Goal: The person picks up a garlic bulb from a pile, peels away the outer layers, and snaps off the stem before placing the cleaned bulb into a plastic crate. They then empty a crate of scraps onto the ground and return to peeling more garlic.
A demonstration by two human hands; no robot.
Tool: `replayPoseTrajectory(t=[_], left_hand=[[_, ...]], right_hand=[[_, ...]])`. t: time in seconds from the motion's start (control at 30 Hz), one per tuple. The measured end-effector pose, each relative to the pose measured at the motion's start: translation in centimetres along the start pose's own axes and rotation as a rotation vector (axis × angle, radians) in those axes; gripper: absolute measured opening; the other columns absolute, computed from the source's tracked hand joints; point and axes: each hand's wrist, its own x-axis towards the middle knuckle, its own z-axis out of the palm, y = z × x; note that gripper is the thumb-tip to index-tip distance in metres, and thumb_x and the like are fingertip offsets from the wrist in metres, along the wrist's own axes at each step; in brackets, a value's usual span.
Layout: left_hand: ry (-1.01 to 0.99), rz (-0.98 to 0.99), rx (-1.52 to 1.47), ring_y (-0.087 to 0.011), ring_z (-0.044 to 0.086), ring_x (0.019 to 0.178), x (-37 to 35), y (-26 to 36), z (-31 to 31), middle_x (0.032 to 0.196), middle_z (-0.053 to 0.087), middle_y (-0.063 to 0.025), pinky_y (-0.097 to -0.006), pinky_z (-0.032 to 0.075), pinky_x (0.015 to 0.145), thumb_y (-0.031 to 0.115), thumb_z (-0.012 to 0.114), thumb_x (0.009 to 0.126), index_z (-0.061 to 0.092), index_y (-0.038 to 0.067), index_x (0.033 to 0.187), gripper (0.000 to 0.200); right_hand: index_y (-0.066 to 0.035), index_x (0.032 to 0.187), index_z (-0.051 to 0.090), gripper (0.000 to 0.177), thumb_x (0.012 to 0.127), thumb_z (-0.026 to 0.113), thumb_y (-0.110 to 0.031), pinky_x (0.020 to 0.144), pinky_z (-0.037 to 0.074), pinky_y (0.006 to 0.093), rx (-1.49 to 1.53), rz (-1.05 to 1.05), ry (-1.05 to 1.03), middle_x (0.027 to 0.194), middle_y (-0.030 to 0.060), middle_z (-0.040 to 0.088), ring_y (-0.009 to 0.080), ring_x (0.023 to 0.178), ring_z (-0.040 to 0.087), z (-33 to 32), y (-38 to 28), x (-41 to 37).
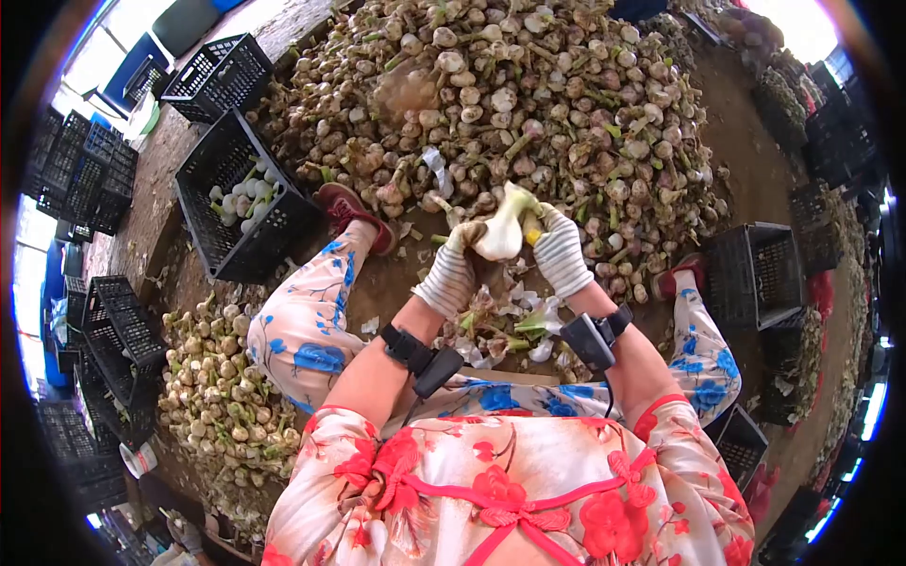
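A peeled white garlic bulb (500,236) with a short pale green stem is held up in front of me. My left hand (450,271), in a striped glove, is closed round the bulb's left side. At the stem's right is my right hand (563,253), gloved too, its fingers closed on a small yellow object (533,236); most of that object is hidden. Beyond the hands rises a large heap of unpeeled garlic (566,123). Skins and cut stems (495,330) litter the ground below the bulb.
A black crate (241,259) at the left contains several white bulbs (247,200). Another black crate (755,274) stands at the right. More garlic (222,377) lies beside my left leg, with stacked crates (80,170) farther left.
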Motion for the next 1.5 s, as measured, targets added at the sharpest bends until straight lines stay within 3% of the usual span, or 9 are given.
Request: replayPoseTrajectory(t=[0.2, 0.33, 0.47, 0.57, 0.93, 1.0, 1.13, 1.4, 1.5], left_hand=[[0.294, 0.095, 0.097, -0.0195, 0.062, 0.072, 0.1, 0.2, 1.7, 0.094, 0.060, -0.0103, -0.0345, 0.054, 0.059, 0.044, 0.040, 0.087, 0.048, 0.009, 0.115, 0.046], [-0.106, 0.121, -0.113, -0.0254, 0.056, 0.093, -1.3, 2.0, 2.6, 0.110, 0.052, -0.0128, -0.0450, 0.050, 0.077, 0.044, 0.055, 0.080, 0.042, 0.013, 0.120, 0.052], [-0.017, 0.241, 0.151, -0.0224, 0.056, 0.090, -0.6, 1.4, -0.2, 0.107, 0.053, -0.0101, -0.0385, 0.052, 0.073, 0.035, 0.064, 0.076, 0.043, 0.011, 0.118, 0.053], [-0.054, 0.248, 0.200, -0.0160, 0.057, 0.088, -1.8, 2.0, 0.7, 0.105, 0.055, -0.0057, -0.0282, 0.053, 0.063, 0.022, 0.068, 0.074, 0.047, 0.009, 0.116, 0.049], [-0.080, 0.131, 0.504, -0.0160, 0.053, 0.100, -1.4, 1.7, 0.8, 0.110, 0.054, -0.0057, -0.0282, 0.044, 0.085, 0.027, 0.063, 0.078, 0.045, 0.004, 0.121, 0.052], [-0.066, 0.057, 0.420, -0.0147, 0.051, 0.102, -1.1, 1.6, 0.1, 0.111, 0.054, -0.0050, -0.0281, 0.041, 0.089, 0.027, 0.063, 0.078, 0.045, 0.003, 0.120, 0.052], [-0.108, 0.130, 0.643, -0.0127, 0.050, 0.100, -0.9, 1.1, 1.6, 0.109, 0.054, -0.0037, -0.0269, 0.040, 0.088, 0.022, 0.064, 0.078, 0.045, 0.006, 0.119, 0.048], [0.104, 0.239, 0.467, -0.0131, 0.054, 0.090, -0.4, 0.7, 0.3, 0.099, 0.058, -0.0038, -0.0259, 0.043, 0.082, 0.015, 0.063, 0.079, 0.055, 0.004, 0.107, 0.031], [0.150, 0.212, 0.356, -0.0172, 0.057, 0.090, -0.8, 1.1, 1.3, 0.096, 0.059, -0.0054, -0.0300, 0.045, 0.082, 0.020, 0.062, 0.079, 0.055, 0.003, 0.105, 0.031]], right_hand=[[-0.002, 0.105, 0.055, 0.022, 0.086, 0.053, -0.013, 0.068, 0.045, 0.0195, 0.728, 0.376, 0.020, 0.091, 0.0003, 0.059, 0.0063, 0.078, 0.054, -0.1, -0.3, -0.9], [-0.002, 0.104, 0.055, 0.021, 0.086, 0.054, -0.012, 0.066, 0.044, 0.0200, 0.738, 0.417, 0.070, 0.090, -0.0007, 0.059, 0.0053, 0.077, 0.053, 0.6, -1.3, -1.4], [-0.002, 0.102, 0.056, 0.020, 0.083, 0.053, -0.008, 0.065, 0.046, 0.0227, 0.493, 0.132, -0.014, 0.090, 0.0048, 0.061, 0.0106, 0.074, 0.057, 1.3, 0.3, -1.6], [-0.003, 0.106, 0.055, 0.034, 0.078, 0.055, -0.022, 0.074, 0.047, 0.0351, -0.934, 0.264, -0.514, 0.096, 0.0209, 0.058, 0.0291, 0.084, 0.058, -2.7, 3.3, 0.0], [-0.001, 0.085, 0.058, 0.024, 0.078, 0.065, -0.023, 0.059, 0.044, 0.0207, 0.383, 0.304, -0.302, 0.076, 0.0016, 0.061, 0.0073, 0.066, 0.052, -2.4, -0.7, 1.3], [0.000, 0.085, 0.057, 0.028, 0.077, 0.065, -0.025, 0.057, 0.046, 0.0250, 0.312, 0.644, -0.338, 0.070, 0.0068, 0.061, 0.0130, 0.065, 0.057, -3.0, -5.2, 0.8], [0.004, 0.090, 0.055, 0.031, 0.073, 0.063, -0.021, 0.063, 0.047, 0.0354, -0.449, 0.034, -0.263, 0.079, 0.0222, 0.061, 0.0319, 0.074, 0.060, -1.6, -3.4, -0.5], [0.002, 0.094, 0.057, 0.016, 0.080, 0.058, -0.006, 0.061, 0.046, 0.0239, 0.089, 0.332, -0.130, 0.079, 0.0064, 0.061, 0.0088, 0.068, 0.053, -0.9, 1.6, -0.7], [-0.001, 0.074, 0.055, 0.006, 0.074, 0.054, -0.007, 0.060, 0.047, 0.0353, -0.806, 0.136, -0.322, 0.078, 0.0232, 0.058, 0.0330, 0.071, 0.058, 0.2, 2.7, -2.1]])
